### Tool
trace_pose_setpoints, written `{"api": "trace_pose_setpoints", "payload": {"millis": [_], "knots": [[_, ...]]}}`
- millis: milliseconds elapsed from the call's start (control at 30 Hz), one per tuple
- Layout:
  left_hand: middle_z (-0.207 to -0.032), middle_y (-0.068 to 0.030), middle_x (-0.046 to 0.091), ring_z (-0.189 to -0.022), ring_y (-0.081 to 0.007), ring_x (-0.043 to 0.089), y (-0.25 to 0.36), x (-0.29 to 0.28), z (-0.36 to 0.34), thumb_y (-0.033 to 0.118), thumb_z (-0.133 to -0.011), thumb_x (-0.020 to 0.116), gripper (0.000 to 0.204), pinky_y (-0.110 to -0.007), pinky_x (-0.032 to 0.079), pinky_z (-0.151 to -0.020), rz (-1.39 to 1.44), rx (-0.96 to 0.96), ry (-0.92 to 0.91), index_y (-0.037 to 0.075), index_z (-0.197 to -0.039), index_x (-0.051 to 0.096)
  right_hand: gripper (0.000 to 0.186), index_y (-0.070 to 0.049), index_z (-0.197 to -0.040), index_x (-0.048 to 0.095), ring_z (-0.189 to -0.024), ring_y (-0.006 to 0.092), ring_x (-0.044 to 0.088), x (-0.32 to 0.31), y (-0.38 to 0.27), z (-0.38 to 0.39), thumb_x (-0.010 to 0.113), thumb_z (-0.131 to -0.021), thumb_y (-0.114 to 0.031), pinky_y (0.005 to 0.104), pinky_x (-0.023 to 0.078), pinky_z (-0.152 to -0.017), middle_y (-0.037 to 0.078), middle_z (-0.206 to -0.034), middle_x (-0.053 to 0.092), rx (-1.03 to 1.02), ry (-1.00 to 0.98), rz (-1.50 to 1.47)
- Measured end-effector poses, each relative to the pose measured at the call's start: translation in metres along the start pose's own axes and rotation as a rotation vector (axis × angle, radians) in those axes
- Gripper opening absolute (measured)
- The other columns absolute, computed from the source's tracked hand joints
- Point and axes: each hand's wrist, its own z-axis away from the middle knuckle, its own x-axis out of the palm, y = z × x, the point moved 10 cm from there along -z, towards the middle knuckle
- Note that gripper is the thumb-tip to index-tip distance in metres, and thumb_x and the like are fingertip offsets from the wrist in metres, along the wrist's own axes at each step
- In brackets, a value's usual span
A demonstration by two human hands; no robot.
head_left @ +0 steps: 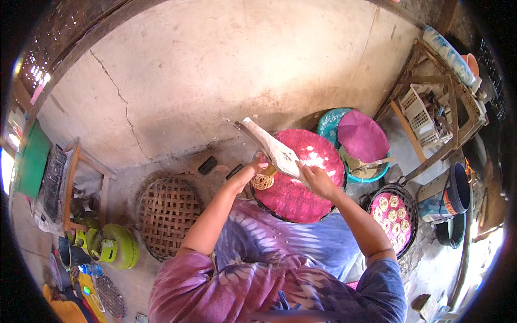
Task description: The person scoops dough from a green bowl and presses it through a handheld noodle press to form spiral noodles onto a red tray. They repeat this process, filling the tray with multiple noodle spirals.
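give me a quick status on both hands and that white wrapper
Left hand and right hand both gripping the white paper wrapper, held above the round pink-lined tray. Small pale coil under left hand. Nothing in the way.

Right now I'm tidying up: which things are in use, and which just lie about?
In use: left hand, right hand, white paddle, pink tray, coil.
Lying about: woven basket, green gas bottle, white crate.

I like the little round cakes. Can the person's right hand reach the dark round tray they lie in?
Probably yes. The right hand would first have to let go of the pale flat wrapper; the dark round tray of small round cakes lies unblocked by the right forearm.
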Motion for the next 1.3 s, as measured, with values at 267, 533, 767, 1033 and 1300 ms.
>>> {"api": "trace_pose_setpoints", "payload": {"millis": [267, 533, 767, 1033, 1300], "knots": [[-0.115, -0.0136, 0.067, -0.123, -0.0210, 0.052, -0.022, -0.011, -0.012, 0.064, -0.096, 0.031, 0.078, -0.032, 0.031, -0.107, -0.100, -0.058, 0.097, 0.004, -0.144, 0.040, 0.065, 0.002, -0.095, 0.067, -0.068, 0.0263, 0.061, -0.007, 0.028, -0.003, 0.039, -0.097, -0.056, 0.0391, 0.047, -0.067, 0.018, -0.071, 0.062, 0.144, 0.046, -0.094], [-0.149, -0.0131, 0.034, -0.131, -0.0312, 0.040, 0.001, -0.005, 0.001, 0.055, -0.099, 0.030, 0.066, -0.043, 0.025, -0.110, -0.865, 0.211, 0.143, 0.012, -0.150, 0.029, 0.062, 0.002, -0.091, 0.066, -0.069, 0.0273, 0.061, -0.026, 0.049, 0.013, 0.037, -0.098, -0.052, 0.0396, 0.046, -0.067, 0.019, -0.074, 0.063, 0.114, 0.111, -0.118], [-0.149, -0.0045, 0.039, -0.123, -0.0319, 0.041, 0.058, 0.024, 0.053, 0.045, -0.098, 0.039, 0.055, -0.049, 0.028, -0.105, -1.391, 0.406, 0.317, 0.017, -0.145, 0.040, 0.061, 0.001, -0.091, 0.066, -0.069, 0.0216, 0.058, -0.036, 0.064, 0.030, 0.037, -0.099, -0.051, 0.0374, 0.045, -0.067, 0.014, -0.071, 0.061, 0.122, 0.166, -0.211], [-0.145, -0.0088, 0.040, -0.122, -0.0345, 0.046, -0.004, -0.088, 0.125, 0.042, -0.087, 0.060, 0.056, -0.050, 0.037, -0.099, -1.274, 0.263, 0.716, 0.010, -0.133, 0.052, 0.062, 0.004, -0.092, 0.065, -0.069, 0.0195, 0.054, -0.053, 0.076, 0.060, 0.037, -0.099, -0.051, 0.0360, 0.044, -0.066, 0.015, -0.072, 0.059, 0.154, 0.215, -0.230], [-0.137, -0.0207, 0.050, -0.124, -0.0314, 0.051, -0.055, 0.003, 0.156, 0.039, -0.086, 0.068, 0.066, -0.040, 0.040, -0.103, -0.542, 0.074, 0.130, 0.005, -0.138, 0.045, 0.057, 0.004, -0.098, 0.063, -0.071, 0.0154, 0.052, -0.033, 0.056, 0.074, 0.040, -0.099, -0.048, 0.0355, 0.044, -0.067, 0.009, -0.077, 0.059, 0.166, 0.067, -0.316]]}}
